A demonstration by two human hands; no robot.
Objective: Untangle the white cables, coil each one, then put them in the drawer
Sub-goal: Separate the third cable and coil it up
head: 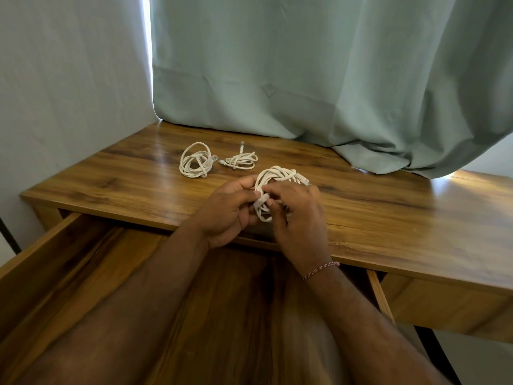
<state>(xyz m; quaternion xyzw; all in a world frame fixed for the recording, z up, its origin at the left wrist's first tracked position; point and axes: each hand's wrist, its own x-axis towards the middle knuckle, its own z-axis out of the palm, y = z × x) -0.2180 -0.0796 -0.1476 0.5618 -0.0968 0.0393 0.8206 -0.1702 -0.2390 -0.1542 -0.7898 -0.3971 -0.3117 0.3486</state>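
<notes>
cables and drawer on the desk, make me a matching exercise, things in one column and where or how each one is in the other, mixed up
Things:
1. largest cable coil
2. round cable coil
3. small cable coil
4. drawer

States:
A. pulled open, below the desk's front edge
B. lies on the desk, farthest left of the cables
C. held in both hands
D. lies on the desk, between the other two cables

Pairs: 1-C, 2-B, 3-D, 4-A
</notes>
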